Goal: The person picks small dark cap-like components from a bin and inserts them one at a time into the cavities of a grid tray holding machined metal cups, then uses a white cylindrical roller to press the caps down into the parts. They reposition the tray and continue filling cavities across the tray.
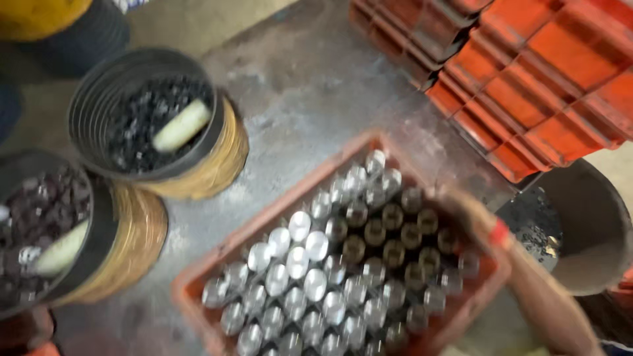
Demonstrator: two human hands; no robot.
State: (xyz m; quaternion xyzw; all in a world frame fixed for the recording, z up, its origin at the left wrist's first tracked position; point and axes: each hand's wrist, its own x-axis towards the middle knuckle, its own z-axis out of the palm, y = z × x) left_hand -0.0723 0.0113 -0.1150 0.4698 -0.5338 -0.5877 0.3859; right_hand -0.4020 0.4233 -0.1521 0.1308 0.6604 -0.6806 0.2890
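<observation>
silver and brassy cylinders [316,277] fill an orange crate [198,290]; black pellets [142,118] sit in black buckets [86,99].

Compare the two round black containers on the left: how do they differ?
The upper black round container shows whole; the lower black round container is cut by the frame's left edge. The upper one holds dark, blackish bits; the lower one's bits look more reddish-brown. The pale scoop-like piece lies mid-heap in the upper one, nearer the bottom rim in the lower one. Both sit in yellowish ribbed outer rings on the grey floor.
</observation>
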